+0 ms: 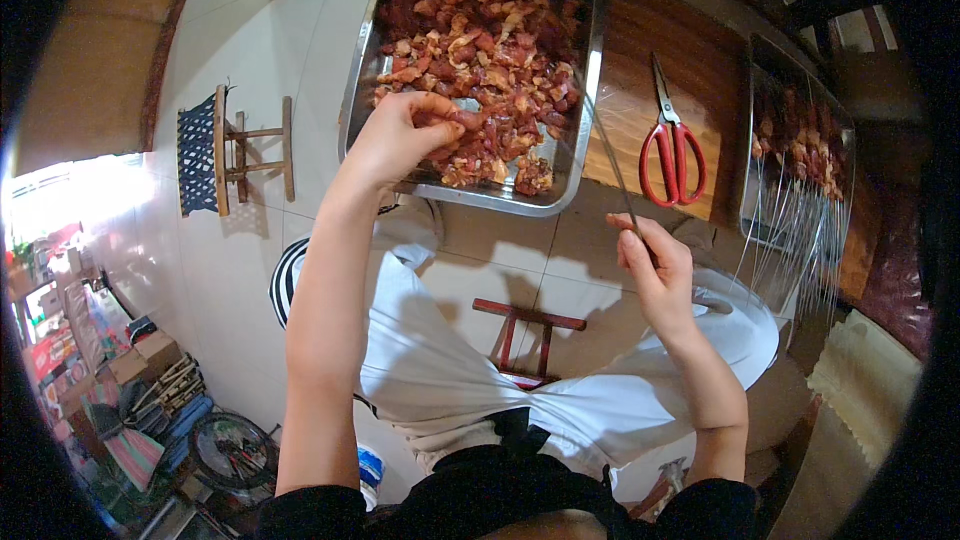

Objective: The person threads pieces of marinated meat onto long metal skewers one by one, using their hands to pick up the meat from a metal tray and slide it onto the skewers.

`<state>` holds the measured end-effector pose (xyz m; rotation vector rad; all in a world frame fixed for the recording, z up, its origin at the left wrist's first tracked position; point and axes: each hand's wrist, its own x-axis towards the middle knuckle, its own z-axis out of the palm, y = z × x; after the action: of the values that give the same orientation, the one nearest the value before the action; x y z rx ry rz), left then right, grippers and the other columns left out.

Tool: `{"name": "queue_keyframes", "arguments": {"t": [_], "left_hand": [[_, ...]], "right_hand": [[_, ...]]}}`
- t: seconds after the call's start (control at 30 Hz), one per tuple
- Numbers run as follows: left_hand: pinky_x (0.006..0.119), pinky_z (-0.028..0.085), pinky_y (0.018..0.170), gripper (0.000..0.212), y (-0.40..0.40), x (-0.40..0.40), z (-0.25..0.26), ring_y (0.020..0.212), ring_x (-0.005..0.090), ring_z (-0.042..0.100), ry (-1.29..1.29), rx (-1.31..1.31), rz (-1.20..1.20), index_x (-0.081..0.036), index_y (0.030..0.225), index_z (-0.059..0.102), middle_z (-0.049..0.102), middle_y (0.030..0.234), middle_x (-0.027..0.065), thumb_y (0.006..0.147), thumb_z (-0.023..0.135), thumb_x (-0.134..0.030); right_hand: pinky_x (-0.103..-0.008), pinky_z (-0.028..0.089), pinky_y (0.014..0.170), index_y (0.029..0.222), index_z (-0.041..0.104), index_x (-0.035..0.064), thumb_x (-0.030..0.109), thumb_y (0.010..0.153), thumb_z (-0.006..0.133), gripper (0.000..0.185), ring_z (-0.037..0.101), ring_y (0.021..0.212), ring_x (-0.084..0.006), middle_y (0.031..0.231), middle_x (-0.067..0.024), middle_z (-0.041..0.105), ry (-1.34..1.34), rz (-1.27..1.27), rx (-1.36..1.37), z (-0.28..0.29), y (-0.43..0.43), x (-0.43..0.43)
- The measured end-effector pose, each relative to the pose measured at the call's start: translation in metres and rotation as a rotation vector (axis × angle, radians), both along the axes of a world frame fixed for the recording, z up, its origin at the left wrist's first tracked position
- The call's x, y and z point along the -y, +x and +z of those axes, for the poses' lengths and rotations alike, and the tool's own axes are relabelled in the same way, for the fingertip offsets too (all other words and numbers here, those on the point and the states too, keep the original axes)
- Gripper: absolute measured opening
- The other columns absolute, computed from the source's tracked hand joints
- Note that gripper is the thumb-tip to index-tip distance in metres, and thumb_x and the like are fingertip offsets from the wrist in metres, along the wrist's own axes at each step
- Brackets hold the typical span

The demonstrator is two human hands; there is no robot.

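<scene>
A deep metal tray [577, 165] in front of me holds many pieces of raw, marinated-looking meat [480, 37]. Over its near left part, my left hand [409, 135] pinches a piece of meat [466, 120] between thumb and fingers. My right hand [656, 262], right of the tray's near corner, grips a thin metal skewer [611, 154] by its lower end. The skewer slants up and left across the tray's right rim; no meat shows on the part I can make out. Red-handled scissors [673, 142] lie on the wooden table to the right.
A second metal tray [745, 187] at the right holds several meat-loaded skewers [806, 142], their bare ends overhanging its near edge. The wooden table [622, 37] lies beneath. A small red stool [529, 315] and a folding stool [225, 150] stand on the tiled floor.
</scene>
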<state>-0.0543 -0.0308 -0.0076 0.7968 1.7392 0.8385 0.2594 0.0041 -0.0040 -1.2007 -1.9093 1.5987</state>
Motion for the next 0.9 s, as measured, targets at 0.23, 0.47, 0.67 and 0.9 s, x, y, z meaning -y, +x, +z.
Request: {"name": "queue_keyframes", "arguments": {"t": [0.23, 0.47, 0.67, 0.9], "left_hand": [[0.031, 0.054, 0.084, 0.017, 0.018, -0.005, 0.012, 0.096, 0.0193, 0.061, 0.258, 0.377, 0.165, 0.002, 0.1, 0.059, 0.062, 0.096, 0.0089, 0.083, 0.058, 0.004], [0.033, 0.056, 0.081, 0.015, 0.026, -0.015, 0.02, 0.09, 0.0182, 0.062, 0.304, 0.655, 0.281, 0.004, 0.103, 0.058, 0.061, 0.1, 0.0112, 0.09, 0.051, -0.002], [0.034, 0.057, 0.078, 0.018, 0.035, -0.016, 0.013, 0.087, 0.0156, 0.062, 0.356, 0.568, 0.284, 0.002, 0.105, 0.057, 0.062, 0.094, 0.0078, 0.088, 0.058, -0.006], [0.035, 0.058, 0.075, 0.02, 0.034, -0.015, 0.009, 0.087, 0.0156, 0.062, 0.344, 0.571, 0.251, 0.001, 0.105, 0.056, 0.063, 0.095, 0.0081, 0.086, 0.061, -0.005]], "right_hand": [[-0.0239, 0.046, 0.054, 0.106, 0.063, -0.002, 0.006, 0.087, 0.056, 0.021, 0.056, 0.059, -0.0102, 0.079, -0.0085, 0.064, 0.02, 0.004, -0.009, 0.002, -0.005, 0.006], [-0.0242, 0.046, 0.054, 0.105, 0.063, -0.0023, 0.006, 0.087, 0.056, 0.021, 0.057, 0.059, -0.0108, 0.081, -0.009, 0.065, 0.029, -0.027, 0.003, 0.0, -0.003, 0.004], [-0.024, 0.046, 0.054, 0.105, 0.063, -0.002, 0.006, 0.087, 0.056, 0.021, 0.057, 0.058, -0.0109, 0.079, -0.0088, 0.065, 0.013, -0.026, -0.006, 0.001, -0.003, 0.004], [-0.0239, 0.046, 0.054, 0.105, 0.063, -0.0012, 0.006, 0.087, 0.056, 0.021, 0.057, 0.058, -0.0105, 0.077, -0.0083, 0.064, 0.021, -0.033, 0.019, -0.001, -0.002, 0.003]]}}
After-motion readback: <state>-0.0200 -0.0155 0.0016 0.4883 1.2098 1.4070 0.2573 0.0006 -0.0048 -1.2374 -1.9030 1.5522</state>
